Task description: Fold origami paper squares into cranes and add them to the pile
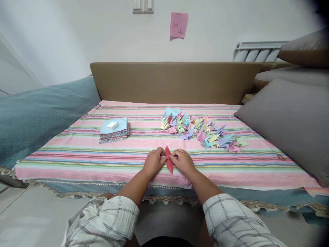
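A narrow, pointed piece of folded red paper (169, 162) lies on the striped cloth (77, 154) near its front edge. My left hand (154, 161) pinches the paper's left side with closed fingers. My right hand (182, 160) pinches its right side the same way. Both hands rest on the cloth, close together. Behind them lies a heap of several folded paper cranes (200, 132) in pastel colours. Further left sits a stack of square paper sheets (114, 132) with a small white object (112, 125) on top.
A tan headboard (174, 82) runs along the back. A teal blanket (38, 116) lies at the left, grey cushions (290, 123) at the right. A pink note (178, 24) hangs on the wall. The floor shows below the cloth's fringed edge.
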`<control>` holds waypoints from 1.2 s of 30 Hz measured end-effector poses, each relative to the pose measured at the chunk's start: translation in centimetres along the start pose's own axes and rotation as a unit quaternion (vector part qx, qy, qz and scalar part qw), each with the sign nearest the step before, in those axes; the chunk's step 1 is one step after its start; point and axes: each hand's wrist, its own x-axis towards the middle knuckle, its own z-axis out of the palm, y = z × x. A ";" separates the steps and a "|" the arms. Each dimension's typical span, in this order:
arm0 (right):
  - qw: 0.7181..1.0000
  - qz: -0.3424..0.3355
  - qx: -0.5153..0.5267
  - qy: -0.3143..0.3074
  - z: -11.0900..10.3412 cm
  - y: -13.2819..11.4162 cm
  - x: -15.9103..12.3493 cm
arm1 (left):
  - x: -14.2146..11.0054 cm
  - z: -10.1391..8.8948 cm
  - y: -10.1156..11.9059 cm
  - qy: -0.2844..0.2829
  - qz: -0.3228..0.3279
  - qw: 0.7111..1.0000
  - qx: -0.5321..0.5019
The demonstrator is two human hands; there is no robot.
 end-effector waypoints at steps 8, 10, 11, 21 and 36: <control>1.000 0.014 -0.013 0.010 0.2 -0.2 0.1 | -0.2 0.3 0.0 0.007 0.001 1.000 0.001; 1.000 0.017 -0.010 0.013 0.2 -0.2 0.0 | -0.2 0.3 0.1 0.017 0.006 1.000 0.011; 1.000 0.017 -0.008 0.014 0.2 -0.3 0.0 | -0.2 0.3 0.2 0.023 0.006 1.000 0.018; 0.999 -0.018 -0.028 -0.009 0.2 -0.4 -0.4 | -0.2 -0.1 0.4 -0.006 0.033 0.998 0.062; 0.998 -0.017 -0.060 -0.020 0.2 -0.5 -0.4 | -0.7 0.0 0.4 0.010 0.022 0.990 0.137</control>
